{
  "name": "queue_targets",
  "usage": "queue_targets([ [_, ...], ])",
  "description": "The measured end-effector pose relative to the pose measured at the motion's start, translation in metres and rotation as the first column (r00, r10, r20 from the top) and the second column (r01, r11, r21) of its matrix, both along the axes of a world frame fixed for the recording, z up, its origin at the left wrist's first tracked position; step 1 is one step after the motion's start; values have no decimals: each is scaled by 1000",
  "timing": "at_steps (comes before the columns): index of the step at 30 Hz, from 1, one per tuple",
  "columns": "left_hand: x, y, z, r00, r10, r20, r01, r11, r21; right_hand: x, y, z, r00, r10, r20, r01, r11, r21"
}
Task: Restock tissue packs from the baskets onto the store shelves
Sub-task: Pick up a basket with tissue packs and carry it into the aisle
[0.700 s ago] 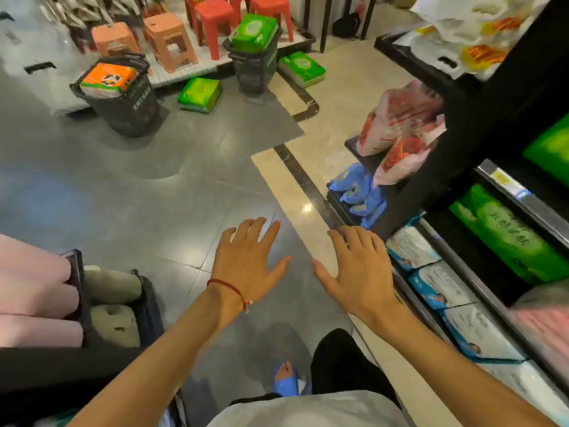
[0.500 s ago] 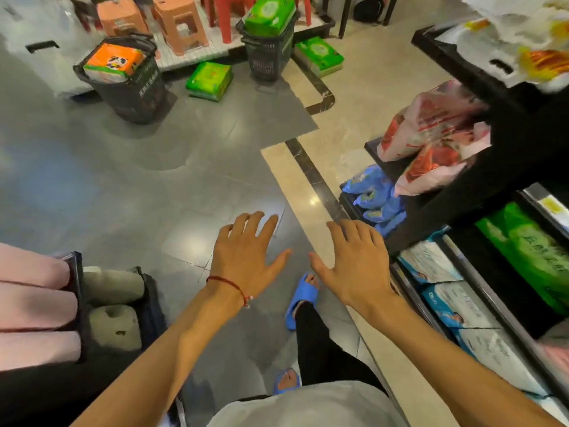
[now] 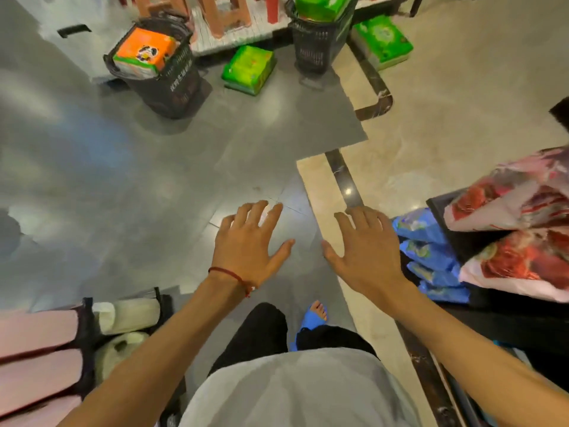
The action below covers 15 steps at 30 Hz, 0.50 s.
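My left hand [image 3: 249, 245] and my right hand [image 3: 366, 251] hover side by side over the grey floor, palms down, fingers spread, holding nothing. Far ahead stands a black basket [image 3: 172, 87] with an orange tissue pack [image 3: 143, 53] sticking out of it. A second black basket [image 3: 317, 41] to its right holds a green pack [image 3: 320, 6]. Two more green packs lie on the floor: one [image 3: 248, 69] between the baskets, one [image 3: 383, 41] right of the second basket. The dark store shelf [image 3: 505, 318] runs along my right.
Red-and-white bags [image 3: 520, 229] and blue packs [image 3: 431, 254] fill the shelf end at right. Pink rolls [image 3: 37, 359] and pale rolls [image 3: 126, 315] sit in a black rack at lower left. Orange and red stools [image 3: 221, 13] stand behind the baskets. My foot wears a blue sandal [image 3: 314, 318].
The view has swung left, away from the shelf, and moved forward toward the baskets. The lower shelf rows have left the view. Both hands stay spread and empty.
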<state>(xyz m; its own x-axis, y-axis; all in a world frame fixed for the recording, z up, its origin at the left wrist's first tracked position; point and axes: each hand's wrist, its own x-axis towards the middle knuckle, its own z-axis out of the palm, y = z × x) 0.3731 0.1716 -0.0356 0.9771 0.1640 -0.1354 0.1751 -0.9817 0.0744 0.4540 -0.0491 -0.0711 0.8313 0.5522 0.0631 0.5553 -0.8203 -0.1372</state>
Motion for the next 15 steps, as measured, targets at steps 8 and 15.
queue_targets([
  [8,164,98,-17,999,40,7,-39,998,-40,177,96,-4,999,2,40,-1,1000,-19],
  [15,325,200,-12,999,-7,32,9,998,-67,320,190,3,997,-78,26,79,997,-21],
])
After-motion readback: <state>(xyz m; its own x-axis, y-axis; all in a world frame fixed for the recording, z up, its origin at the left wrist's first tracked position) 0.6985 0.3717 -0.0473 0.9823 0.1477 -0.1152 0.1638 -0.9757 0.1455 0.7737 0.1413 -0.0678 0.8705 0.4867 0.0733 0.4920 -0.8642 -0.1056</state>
